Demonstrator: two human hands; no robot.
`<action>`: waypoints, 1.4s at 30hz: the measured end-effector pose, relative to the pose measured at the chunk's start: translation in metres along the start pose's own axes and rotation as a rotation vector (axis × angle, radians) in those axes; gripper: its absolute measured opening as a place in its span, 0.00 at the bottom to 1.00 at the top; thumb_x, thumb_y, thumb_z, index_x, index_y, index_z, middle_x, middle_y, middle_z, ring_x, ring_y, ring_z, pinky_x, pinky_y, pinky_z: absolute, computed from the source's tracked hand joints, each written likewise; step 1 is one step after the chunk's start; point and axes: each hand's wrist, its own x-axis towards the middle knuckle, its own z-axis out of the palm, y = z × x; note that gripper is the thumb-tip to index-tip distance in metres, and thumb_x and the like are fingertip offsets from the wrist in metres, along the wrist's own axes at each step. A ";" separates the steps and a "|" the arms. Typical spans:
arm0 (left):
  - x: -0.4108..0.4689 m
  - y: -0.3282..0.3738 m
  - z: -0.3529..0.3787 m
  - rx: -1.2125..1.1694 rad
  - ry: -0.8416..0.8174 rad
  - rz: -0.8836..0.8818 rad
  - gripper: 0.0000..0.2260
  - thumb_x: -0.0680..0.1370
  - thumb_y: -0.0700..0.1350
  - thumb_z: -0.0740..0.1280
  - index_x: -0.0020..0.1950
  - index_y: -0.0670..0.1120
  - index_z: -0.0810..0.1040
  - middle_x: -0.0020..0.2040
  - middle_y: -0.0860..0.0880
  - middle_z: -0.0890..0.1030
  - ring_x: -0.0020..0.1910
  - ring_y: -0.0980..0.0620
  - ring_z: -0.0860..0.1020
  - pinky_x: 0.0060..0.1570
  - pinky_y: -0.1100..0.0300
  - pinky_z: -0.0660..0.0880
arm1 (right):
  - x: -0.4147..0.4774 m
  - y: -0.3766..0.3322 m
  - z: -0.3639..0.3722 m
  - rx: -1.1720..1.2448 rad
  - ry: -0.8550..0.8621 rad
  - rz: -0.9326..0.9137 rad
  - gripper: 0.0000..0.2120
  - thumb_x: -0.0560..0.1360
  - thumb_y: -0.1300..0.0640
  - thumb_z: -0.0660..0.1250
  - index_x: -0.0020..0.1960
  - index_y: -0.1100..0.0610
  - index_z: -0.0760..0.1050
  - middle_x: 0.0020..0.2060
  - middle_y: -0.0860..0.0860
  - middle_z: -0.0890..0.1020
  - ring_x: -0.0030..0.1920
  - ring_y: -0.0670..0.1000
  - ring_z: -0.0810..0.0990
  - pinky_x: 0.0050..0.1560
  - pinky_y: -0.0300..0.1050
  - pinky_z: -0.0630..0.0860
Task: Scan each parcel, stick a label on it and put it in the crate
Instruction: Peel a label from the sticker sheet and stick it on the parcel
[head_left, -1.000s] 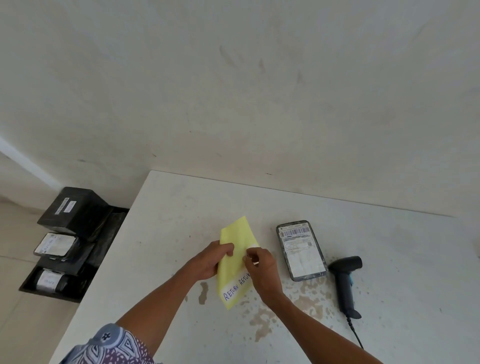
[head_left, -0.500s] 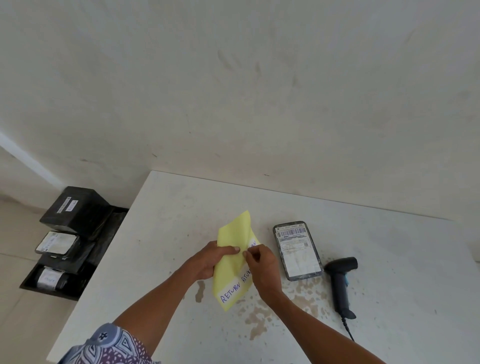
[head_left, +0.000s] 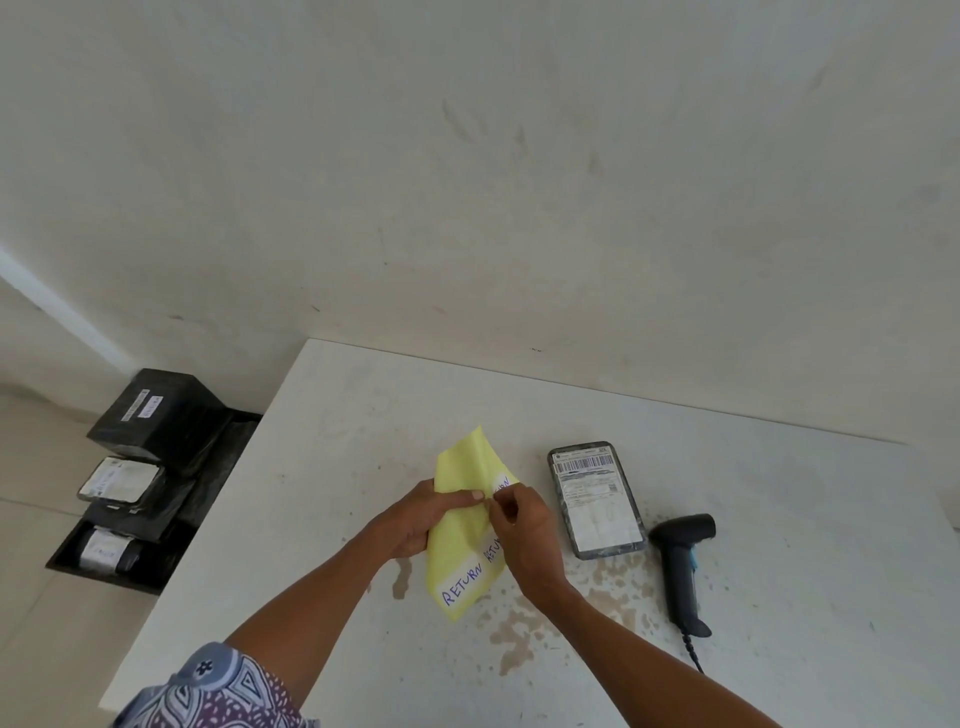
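Left hand grips yellow label sheet above table, right hand pinches white RETURN label at its edge, seemingly half-peeled; barcoded parcel lies flat just right, scanner beside it.

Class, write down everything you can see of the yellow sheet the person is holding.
The thin yellow paper-like sheet is creased and bowed, held over the white table. White labels along its right edge read RETURN in blue handwriting. The left hand grips its left side; the right hand pinches the upper label at its edge.
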 end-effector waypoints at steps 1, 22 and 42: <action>0.000 0.000 -0.001 0.002 0.000 0.000 0.20 0.74 0.45 0.75 0.64 0.42 0.79 0.57 0.40 0.84 0.56 0.39 0.83 0.59 0.40 0.78 | 0.000 -0.001 0.000 -0.003 -0.001 -0.011 0.03 0.78 0.55 0.68 0.45 0.51 0.75 0.41 0.45 0.78 0.41 0.44 0.78 0.42 0.39 0.77; -0.001 0.000 -0.001 0.018 -0.039 0.000 0.19 0.75 0.45 0.75 0.64 0.42 0.79 0.59 0.39 0.83 0.58 0.38 0.82 0.61 0.40 0.76 | 0.003 -0.002 -0.009 -0.160 -0.016 -0.118 0.08 0.79 0.57 0.64 0.41 0.55 0.72 0.36 0.44 0.74 0.37 0.43 0.73 0.36 0.33 0.70; 0.019 -0.013 0.002 1.080 0.815 0.016 0.43 0.74 0.58 0.72 0.80 0.46 0.52 0.76 0.37 0.59 0.77 0.37 0.56 0.69 0.34 0.60 | 0.010 0.013 -0.036 -0.002 0.125 0.114 0.07 0.78 0.58 0.65 0.41 0.54 0.74 0.32 0.48 0.77 0.30 0.42 0.72 0.31 0.33 0.71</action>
